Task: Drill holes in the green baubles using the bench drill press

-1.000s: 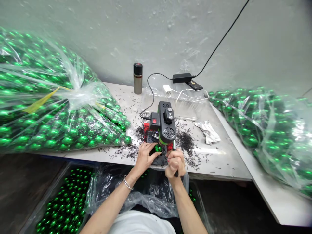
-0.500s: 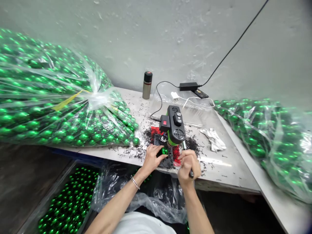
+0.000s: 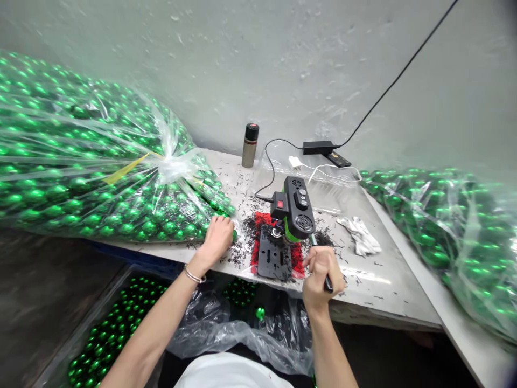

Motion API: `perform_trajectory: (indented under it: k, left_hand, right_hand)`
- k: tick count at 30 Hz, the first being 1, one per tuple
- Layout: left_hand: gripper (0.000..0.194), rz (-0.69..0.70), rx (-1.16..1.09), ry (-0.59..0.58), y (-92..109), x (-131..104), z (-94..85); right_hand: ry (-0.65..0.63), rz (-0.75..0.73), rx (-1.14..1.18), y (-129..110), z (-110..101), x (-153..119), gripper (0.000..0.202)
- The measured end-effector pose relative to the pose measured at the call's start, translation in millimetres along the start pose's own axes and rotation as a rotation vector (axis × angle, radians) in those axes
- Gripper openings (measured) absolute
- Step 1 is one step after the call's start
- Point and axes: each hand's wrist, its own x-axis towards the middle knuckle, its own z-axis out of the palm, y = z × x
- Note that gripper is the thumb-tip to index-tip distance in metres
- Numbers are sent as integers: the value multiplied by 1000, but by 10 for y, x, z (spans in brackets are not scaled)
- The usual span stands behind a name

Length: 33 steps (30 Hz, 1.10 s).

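Note:
My right hand (image 3: 323,275) is wrapped round the black-tipped lever (image 3: 328,284) of a small black and green bench drill press (image 3: 299,207). Curled fingers of my left hand (image 3: 219,237) rest at the mouth of a big clear bag (image 3: 173,167) full of shiny green balls; the fingertips are hidden. One green ball (image 3: 234,235) shows right beside these fingers. The press's slotted black base plate (image 3: 274,258) lies bare on a red mat (image 3: 298,261). Below the table edge, a single green ball (image 3: 259,312) is over an open clear plastic bag (image 3: 242,337).
Black shavings (image 3: 242,253) litter the table. Behind the press are a bottle (image 3: 250,145), a power adapter (image 3: 320,147) and cables. White gloves (image 3: 359,235) lie to the right, near another bag of green balls (image 3: 436,226). A bin of green balls (image 3: 109,328) stands lower left.
My left hand has left the base plate and moved left to the bag. The green ball it held there is off the plate. My right hand stays on the lever.

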Motion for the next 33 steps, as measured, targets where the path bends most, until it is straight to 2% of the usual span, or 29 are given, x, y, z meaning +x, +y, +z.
perform_trajectory:
  k: [3,6,11,14,17,21,23,25,29,31,33]
  left_hand:
    - [26,72,-4,-123,-153,109,-104]
    - [26,119,-13,-229,-230,90,-135]
    - [28,114,-43,-283,-233,20,-113]
    - [27,54,-103,-228,-158,8,-87]
    - [38,-40,-343,-142,-25,-9,-64]
    - [52,-213,-805,-197,207,-78,20]
    - [58,-301,-965,-221,312,-121,111]
    - [64,-388,-1072,-197,395,-155,222]
    - [58,-494,-1105,-143,502,-184,385]
    - [49,-480,-1049,-149,541,-187,407]
    - [43,-409,-978,-154,579,-191,406]
  right_hand:
    - [-11,1,-3,16,-12,-7,36]
    - [-14,-12,3,24,-14,-15,36]
    - [-23,-14,-30,32,-19,-27,34]
    - [-23,-17,-48,45,-28,-35,34]
    - [-25,-28,-23,63,-29,-48,33]
    - [-11,-32,6,80,-18,-62,32]
    - [-10,-34,4,84,-18,-64,34]
    - [-25,-41,-8,86,-25,-60,34]
    - [-58,-73,-16,86,-43,-48,34]
    - [-61,-81,-10,83,-46,-45,34]
    - [-58,-78,-18,75,-45,-46,34]
